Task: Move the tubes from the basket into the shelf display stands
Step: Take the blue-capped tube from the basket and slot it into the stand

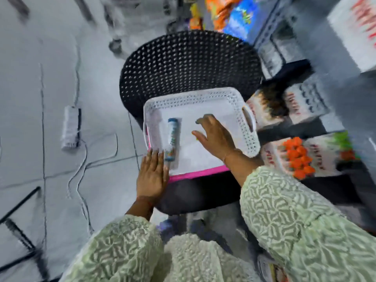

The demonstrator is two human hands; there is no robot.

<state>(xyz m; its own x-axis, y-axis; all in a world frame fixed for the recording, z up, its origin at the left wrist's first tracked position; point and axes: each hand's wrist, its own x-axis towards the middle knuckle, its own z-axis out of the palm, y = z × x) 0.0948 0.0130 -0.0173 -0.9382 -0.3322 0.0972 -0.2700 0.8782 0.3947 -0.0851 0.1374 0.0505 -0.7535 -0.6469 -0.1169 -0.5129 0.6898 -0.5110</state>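
1. A white perforated basket [247, 121] sits on the seat of a black woven chair [189, 64], near the middle of the view; a pink edge [200, 173] shows along its near side.
2. One tube [172, 139] with a blue cap lies flat on the basket floor at its 9 o'clock side, running roughly from 12 to 6 o'clock.
3. The left hand [151, 176] rests flat at the basket's 7 o'clock corner, fingers together and extended, fingertips just beside the tube's near end; it grips nothing.
4. The right hand [216, 135] hovers over the middle of the basket floor at 3 o'clock from the tube, fingers spread and slightly curled, empty.
5. Both arms wear pale green patterned sleeves [295, 216].
6. The floor [40, 78] is pale tile; at 9 o'clock a white power strip [70, 128] lies on it with thin cables [81, 165] trailing toward 6 o'clock.
7. At 3 o'clock, shelf display stands [295, 151] hold rows of orange-capped tubes [297, 159], though blur hides detail.
8. At 12 o'clock, bright orange and blue packets [234, 15] show, blurred.
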